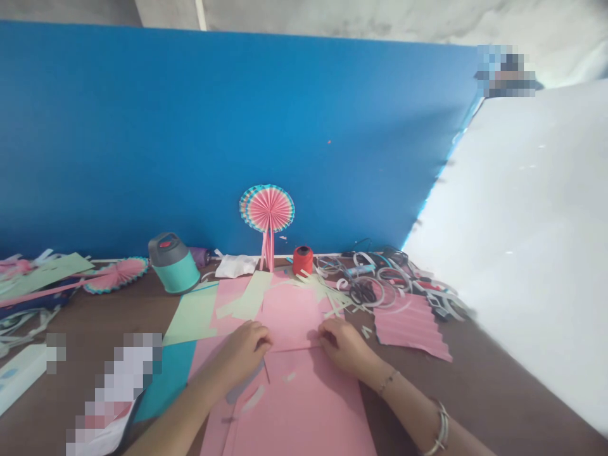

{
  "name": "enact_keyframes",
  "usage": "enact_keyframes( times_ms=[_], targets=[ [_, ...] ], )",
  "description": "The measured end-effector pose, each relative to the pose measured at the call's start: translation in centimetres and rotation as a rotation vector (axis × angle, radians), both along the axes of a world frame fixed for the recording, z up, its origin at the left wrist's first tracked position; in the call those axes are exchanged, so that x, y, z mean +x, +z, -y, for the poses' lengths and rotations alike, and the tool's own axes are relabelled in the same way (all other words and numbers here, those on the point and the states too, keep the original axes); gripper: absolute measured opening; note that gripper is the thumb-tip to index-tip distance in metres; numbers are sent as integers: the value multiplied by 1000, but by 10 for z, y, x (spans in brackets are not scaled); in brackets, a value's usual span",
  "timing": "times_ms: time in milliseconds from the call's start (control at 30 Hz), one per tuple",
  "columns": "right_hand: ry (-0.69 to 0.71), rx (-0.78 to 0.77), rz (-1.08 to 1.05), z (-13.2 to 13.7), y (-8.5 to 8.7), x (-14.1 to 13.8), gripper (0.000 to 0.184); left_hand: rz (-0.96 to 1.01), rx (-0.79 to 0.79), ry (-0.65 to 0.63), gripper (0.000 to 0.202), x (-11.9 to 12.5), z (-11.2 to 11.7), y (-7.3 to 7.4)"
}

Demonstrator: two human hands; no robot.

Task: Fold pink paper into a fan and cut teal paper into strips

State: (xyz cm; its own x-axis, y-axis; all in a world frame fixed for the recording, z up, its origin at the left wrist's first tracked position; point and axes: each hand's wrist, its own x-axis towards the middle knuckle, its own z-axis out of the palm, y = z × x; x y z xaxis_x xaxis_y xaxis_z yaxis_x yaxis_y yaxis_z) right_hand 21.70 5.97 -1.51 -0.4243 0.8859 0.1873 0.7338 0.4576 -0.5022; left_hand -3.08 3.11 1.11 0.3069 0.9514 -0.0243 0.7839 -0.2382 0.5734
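Note:
A smaller sheet of pink paper (pixel 291 316) lies between my two hands, its near edge slightly folded or raised. My left hand (pixel 251 342) pinches that edge at its left corner, fingers closed. At the right corner my right hand (pixel 335 339) grips the same edge between thumb and fingers. Beneath it spreads a larger pink sheet (pixel 304 411) with a few small paper scraps on it. Under my left wrist a greyish flat piece (pixel 244 383) shows in part; I cannot tell what it is.
A pleated paper fan (pixel 268 209) leans against the blue partition (pixel 190 126). Near it stand a red thread spool (pixel 303 260) and a teal-and-grey container (pixel 175 266). Rightward lie tangled cables and strips (pixel 380 282) and a pleated pink sheet (pixel 411 326). A second fan (pixel 116 275) lies left.

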Motion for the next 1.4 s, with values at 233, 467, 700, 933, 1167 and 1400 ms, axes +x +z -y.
enact_keyframes(
  times_ms=[233,467,700,933,1167,1400],
  targets=[
    [3,3,16,0,0,0,14,16,-22,2,19,-3,-2,-4],
    [9,-12,6,0,0,1,13,55,-75,12,23,-4,-4,-4],
    [8,-2,16,0,-2,1,13,-24,5,8,21,-1,-1,-1],
    [-7,-15,19,-1,0,1,13,-17,12,66,20,2,2,0],
    [-1,0,-1,-1,-2,2,13,-23,66,37,20,2,3,-3],
    [-9,-9,-14,0,0,1,12,9,56,42,18,0,3,-7]
  ],
)
